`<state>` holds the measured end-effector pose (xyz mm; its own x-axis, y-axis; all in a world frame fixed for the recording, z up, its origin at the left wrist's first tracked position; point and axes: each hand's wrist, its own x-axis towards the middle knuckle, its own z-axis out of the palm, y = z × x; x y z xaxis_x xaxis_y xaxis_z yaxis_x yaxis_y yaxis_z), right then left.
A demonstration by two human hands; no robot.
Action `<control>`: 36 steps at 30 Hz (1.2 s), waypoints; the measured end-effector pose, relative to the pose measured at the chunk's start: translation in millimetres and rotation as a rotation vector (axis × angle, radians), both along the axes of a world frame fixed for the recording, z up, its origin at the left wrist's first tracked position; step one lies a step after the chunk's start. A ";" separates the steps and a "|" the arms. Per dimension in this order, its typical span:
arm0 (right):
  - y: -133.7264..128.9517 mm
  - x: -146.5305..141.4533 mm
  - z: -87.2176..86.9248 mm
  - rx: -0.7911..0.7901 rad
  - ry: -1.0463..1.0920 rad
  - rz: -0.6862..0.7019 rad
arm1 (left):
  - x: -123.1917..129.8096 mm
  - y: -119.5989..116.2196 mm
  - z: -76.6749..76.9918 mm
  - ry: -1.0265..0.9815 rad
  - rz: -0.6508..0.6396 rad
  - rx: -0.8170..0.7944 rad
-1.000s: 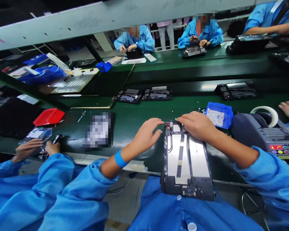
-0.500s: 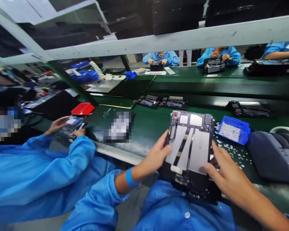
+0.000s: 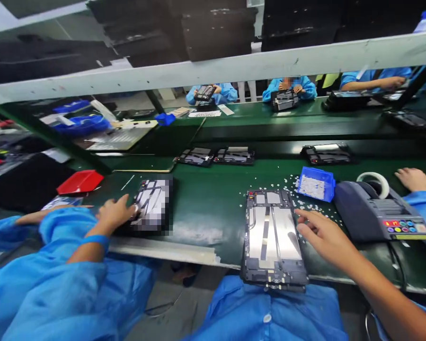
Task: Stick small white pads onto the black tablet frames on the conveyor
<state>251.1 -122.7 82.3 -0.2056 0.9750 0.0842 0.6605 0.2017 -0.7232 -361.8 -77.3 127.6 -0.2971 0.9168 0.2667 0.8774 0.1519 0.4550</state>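
Toward five o'clock, by my empty right hand [image 3: 325, 237], the coverless device [image 3: 275, 237] should be stiff but fragile, best held by its edges, while toward eight my left hand [image 3: 115, 215] touches a second device [image 3: 152, 203], grip unclear.

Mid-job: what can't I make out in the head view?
Head view:
Left tablet: right edge pixelated.
Near tablet: underside hidden by its own body.
Tape machine: display digits too small.
Left hand: exact contact with left tablet too small.
Co-worker's hand at right: arm cut off by picture edge.
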 end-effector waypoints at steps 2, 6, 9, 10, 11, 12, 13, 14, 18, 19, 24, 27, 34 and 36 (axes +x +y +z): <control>12.6 -7.7 1.8 0.023 -0.040 0.010 | 37.4 7.6 -3.4 0.074 -0.014 0.045; 43.3 -29.6 9.9 0.095 -0.087 0.071 | 167.2 29.0 -23.3 0.119 -0.430 0.014; 59.2 -45.3 14.3 0.130 -0.100 0.108 | 260.8 44.1 -37.2 0.219 -0.787 0.024; 62.0 -49.1 14.7 0.132 -0.105 0.119 | 281.1 47.5 -40.7 0.241 -0.810 0.022; 63.8 -52.2 14.6 0.132 -0.107 0.125 | 294.6 50.1 -43.9 0.254 -0.817 0.023; 64.9 -54.8 14.3 0.129 -0.107 0.127 | 301.8 51.9 -47.2 0.257 -0.811 0.030; 65.9 -57.2 13.7 0.126 -0.104 0.125 | 303.8 53.0 -50.5 0.249 -0.805 0.045; 67.2 -59.8 13.1 0.122 -0.096 0.120 | 302.0 53.8 -53.9 0.230 -0.807 0.068; 80.6 -76.5 12.1 0.087 -0.042 0.110 | 286.3 57.3 -67.9 0.061 -0.862 0.184; 85.8 -82.2 12.3 0.064 -0.015 0.122 | 284.7 58.5 -71.2 -0.002 -0.873 0.210; 106.7 -108.5 13.4 -0.172 0.180 0.250 | 293.4 60.6 -80.9 -0.349 -0.854 0.252; 107.8 -114.8 11.3 -0.265 0.273 0.191 | 300.1 51.7 -78.2 -0.526 -0.735 0.172; 96.8 -113.7 -0.1 -0.211 0.362 0.096 | 307.7 23.4 -62.5 -0.690 -0.517 -0.158; 93.6 -112.4 -1.0 -0.107 0.281 0.119 | 311.1 23.1 -61.0 -0.692 -0.500 -0.156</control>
<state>138.7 -29.1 81.3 -0.3020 0.9519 0.0520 0.4080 0.1784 -0.8954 -50.7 -54.2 66.6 0.1013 0.9942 0.0352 0.3916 -0.0724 0.9173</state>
